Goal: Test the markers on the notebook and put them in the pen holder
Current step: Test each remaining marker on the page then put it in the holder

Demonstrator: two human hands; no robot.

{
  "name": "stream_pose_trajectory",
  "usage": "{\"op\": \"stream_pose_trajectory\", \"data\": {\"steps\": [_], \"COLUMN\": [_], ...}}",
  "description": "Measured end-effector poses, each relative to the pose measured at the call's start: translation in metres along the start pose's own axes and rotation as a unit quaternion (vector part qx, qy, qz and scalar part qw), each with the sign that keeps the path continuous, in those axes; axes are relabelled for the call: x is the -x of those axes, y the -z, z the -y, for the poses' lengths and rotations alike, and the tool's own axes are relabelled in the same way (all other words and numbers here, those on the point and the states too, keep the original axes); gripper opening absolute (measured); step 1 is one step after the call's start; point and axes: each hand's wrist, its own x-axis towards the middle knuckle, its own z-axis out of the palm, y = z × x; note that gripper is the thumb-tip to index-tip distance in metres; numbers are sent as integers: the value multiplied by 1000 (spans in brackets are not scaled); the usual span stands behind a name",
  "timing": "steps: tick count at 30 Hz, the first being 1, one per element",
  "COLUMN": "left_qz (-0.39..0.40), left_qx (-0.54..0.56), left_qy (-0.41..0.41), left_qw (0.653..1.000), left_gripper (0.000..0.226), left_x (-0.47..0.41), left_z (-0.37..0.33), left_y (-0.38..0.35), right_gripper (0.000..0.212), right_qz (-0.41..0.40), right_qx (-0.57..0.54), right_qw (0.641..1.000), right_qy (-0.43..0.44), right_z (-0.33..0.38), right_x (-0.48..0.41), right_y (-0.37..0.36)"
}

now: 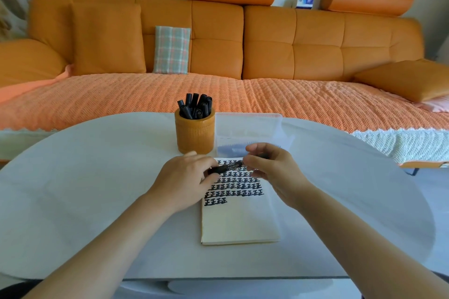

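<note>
Left hand [187, 177] and right hand [272, 172] pinch opposite ends of a slim black marker [227, 167] above the cream, ink-marked notebook [239, 221].

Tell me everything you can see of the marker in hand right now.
The marker is a slim black barrel with small pale print along it, apparently plastic. It lies nearly level, tilted up toward the right, just above the written top rows of the notebook. The left hand pinches its left end; the right hand covers its right end, so cap and tip are hidden.
</note>
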Motion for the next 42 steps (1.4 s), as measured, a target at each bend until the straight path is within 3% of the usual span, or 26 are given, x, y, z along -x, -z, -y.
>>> {"op": "stream_pose_trajectory", "data": {"steps": [3,6,8,10,15,24,29,42], "left_qz": [-16,-21,-17,-11,-20,7,-5,17], "left_qx": [-7,-5,9,38,91,99,109,159], "left_qy": [-18,-35,-44,-52,-42,-70,-74,-63], "left_qw": [1000,999,999,998,995,993,991,985], "left_gripper": [13,12,11,10,18,14,11,11], "left_x": [-1,-1,-1,-1,1,0,0,0], "left_z": [-2,-4,-7,-11,-20,-17,-18,-15], "left_y": [2,3,4,3,1,-1,0,3], "right_gripper": [22,26,27,33,21,28,28,31], "right_qz": [-23,-9,-18,-4,76,117,85,82], "right_qx": [207,468,554,595,548,600,622,608], "right_qw": [975,855,783,746,787,750,732,746], "right_qy": [80,224,282,299,272,254,265,259], "right_z": [-3,-10,-11,-11,-10,-8,-8,-5], "right_x": [0,3,3,3,11,13,15,18], "right_y": [4,6,6,4,-2,-4,-6,-6]}}
